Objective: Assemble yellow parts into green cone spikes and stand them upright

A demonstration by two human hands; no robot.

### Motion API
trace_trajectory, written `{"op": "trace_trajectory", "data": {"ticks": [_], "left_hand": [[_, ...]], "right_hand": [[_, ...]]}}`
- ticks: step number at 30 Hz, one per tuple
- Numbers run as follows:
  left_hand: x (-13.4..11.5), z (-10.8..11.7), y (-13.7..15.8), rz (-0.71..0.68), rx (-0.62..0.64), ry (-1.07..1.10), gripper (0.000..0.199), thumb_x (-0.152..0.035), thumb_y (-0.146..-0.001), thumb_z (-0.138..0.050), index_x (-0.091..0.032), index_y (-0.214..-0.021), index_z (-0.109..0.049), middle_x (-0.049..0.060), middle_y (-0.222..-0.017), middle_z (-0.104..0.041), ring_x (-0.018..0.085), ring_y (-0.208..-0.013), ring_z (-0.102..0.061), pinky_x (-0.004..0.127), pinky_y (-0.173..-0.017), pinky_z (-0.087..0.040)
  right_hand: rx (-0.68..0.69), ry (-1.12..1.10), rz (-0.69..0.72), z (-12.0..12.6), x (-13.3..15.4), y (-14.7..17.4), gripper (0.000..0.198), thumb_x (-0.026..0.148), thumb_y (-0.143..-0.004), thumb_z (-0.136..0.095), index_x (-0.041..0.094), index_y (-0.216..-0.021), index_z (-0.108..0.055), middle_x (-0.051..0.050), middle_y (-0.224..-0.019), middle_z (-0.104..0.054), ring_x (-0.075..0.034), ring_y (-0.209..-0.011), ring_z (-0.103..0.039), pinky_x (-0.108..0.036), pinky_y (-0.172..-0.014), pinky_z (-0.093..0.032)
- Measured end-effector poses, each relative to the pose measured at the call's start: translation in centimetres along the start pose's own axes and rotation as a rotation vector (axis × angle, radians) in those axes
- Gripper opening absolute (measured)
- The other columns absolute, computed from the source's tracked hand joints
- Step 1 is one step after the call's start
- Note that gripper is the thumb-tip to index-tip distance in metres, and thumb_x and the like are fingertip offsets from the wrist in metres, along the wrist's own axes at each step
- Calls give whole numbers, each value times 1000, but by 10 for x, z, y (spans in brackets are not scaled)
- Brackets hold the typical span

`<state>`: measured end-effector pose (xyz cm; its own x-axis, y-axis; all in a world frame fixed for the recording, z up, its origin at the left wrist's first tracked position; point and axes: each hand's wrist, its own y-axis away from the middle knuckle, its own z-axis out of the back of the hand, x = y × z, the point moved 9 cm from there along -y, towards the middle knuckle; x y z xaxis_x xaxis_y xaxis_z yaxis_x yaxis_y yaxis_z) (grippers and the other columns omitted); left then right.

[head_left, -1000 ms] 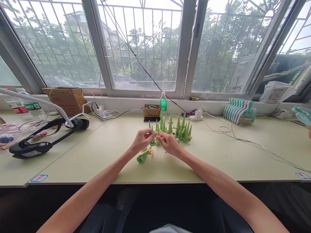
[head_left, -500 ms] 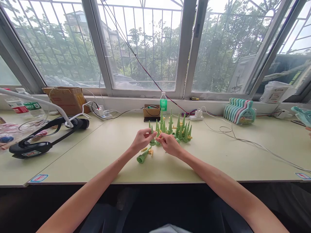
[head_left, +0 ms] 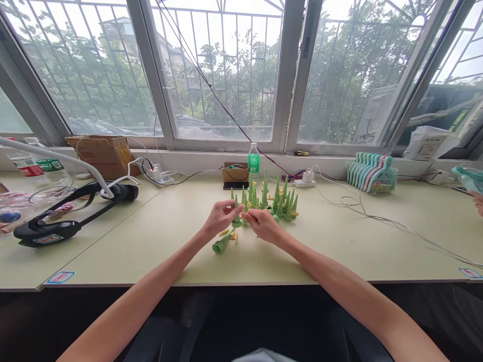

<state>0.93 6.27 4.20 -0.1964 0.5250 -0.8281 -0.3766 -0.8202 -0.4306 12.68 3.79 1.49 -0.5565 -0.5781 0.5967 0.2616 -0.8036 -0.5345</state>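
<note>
My left hand (head_left: 221, 218) is closed around a green cone-shaped plastic watering spike (head_left: 236, 219), held with its tip up and its wide base down. Close beside it, my right hand (head_left: 264, 224) pinches at the spike's side; whatever lies between its fingertips is too small and hidden to make out. Below my hands another green spike (head_left: 222, 245) lies on its side, its open end towards me. Small yellow plastic pieces (head_left: 234, 236) lie next to it. Behind my hands several more green spikes (head_left: 277, 193) stand upright in a cluster, with yellow parts among them.
A green-labelled bottle (head_left: 254, 162) and a small open cardboard box (head_left: 235, 174) stand behind the spikes. To the left lies a black headset (head_left: 56, 226). Teal and pink hangers (head_left: 372, 172) and loose cables (head_left: 362, 208) are on the right, where another person's hand (head_left: 478, 202) shows.
My right fingers have turned slightly at the held spike, and the spike sits a touch lower. At the far right, the other person's hand and the teal item have shifted.
</note>
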Motion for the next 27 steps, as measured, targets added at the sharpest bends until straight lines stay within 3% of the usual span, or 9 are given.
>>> {"op": "trace_trajectory", "data": {"ticks": [9, 14, 23, 27], "left_hand": [[4, 5, -2, -11, -50, -23, 41, -50, -81, -64, -14, -63, -54, -2, -56, -41, 7, -47, -35, 20, -40, -24], [7, 8, -3, -19, -77, -56, 38, -48, -84, -61, -15, -65, -54, -3, -55, -42, 8, -47, -39, 20, -42, -30], [-18, 44, 1, -227, -364, -366, 29, -41, -89, -55, -16, -78, -65, 7, -83, -66, 14, -63, -57, 25, -58, -46], [-31, 60, 1, -223, -466, -508, 33, -43, -87, -57, -15, -70, -64, 6, -74, -68, 12, -55, -53, 26, -58, -43]], "right_hand": [[-24, 12, -34, 3, 3, -1, 54, 56, -92, -46, 18, -54, -35, 5, -50, -35, -8, -51, -28, -24, -51, -23], [-22, 33, -18, 1, 7, 0, 54, 53, -90, -50, 18, -53, -34, 5, -49, -31, -8, -50, -25, -24, -50, -22], [94, 74, 74, -18, 15, 4, 50, 40, -92, -50, 18, -52, -28, 6, -52, -24, -9, -54, -19, -22, -50, -21], [134, 65, 108, -24, 18, 6, 49, 38, -93, -49, 18, -53, -28, 6, -51, -26, -9, -54, -18, -22, -51, -22]]}}
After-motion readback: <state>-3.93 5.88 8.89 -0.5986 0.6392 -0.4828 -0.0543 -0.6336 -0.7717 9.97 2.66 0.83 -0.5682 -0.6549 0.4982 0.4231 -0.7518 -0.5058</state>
